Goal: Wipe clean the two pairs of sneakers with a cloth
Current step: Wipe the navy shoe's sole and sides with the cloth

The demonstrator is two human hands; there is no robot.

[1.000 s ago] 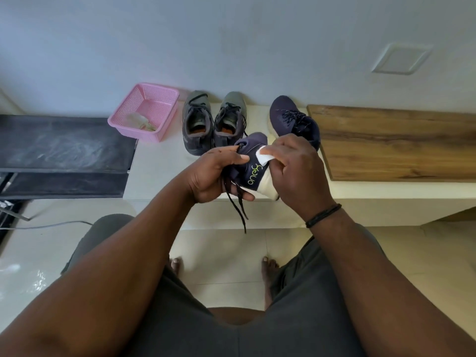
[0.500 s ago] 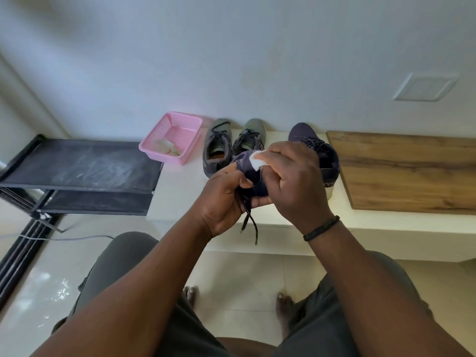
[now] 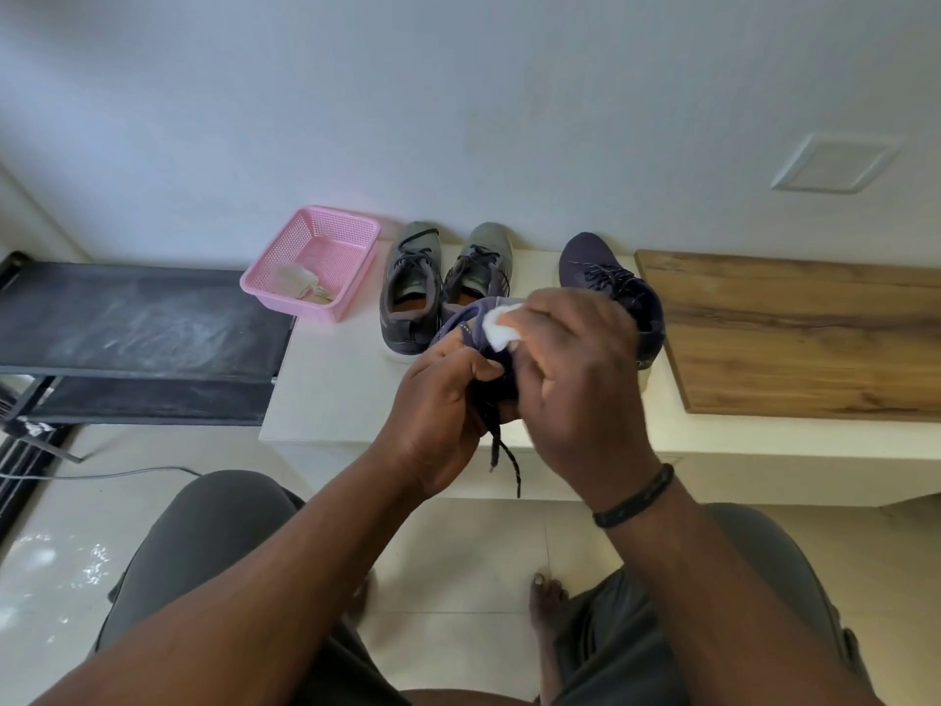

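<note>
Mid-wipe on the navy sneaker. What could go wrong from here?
1. The held navy sneaker is gripped only by the left hand; wiping pressure from the right hand might twist it loose.
2. Its dangling laces could snag.
3. The small white cloth may slip from the fingers.

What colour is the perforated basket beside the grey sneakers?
Pink; the perforated plastic basket shows best in the head view.

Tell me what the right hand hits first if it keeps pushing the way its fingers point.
Likely the grey sneakers just beyond; the right hand points up-left, pressing the white cloth on the held navy sneaker. Depth is unclear.
</note>
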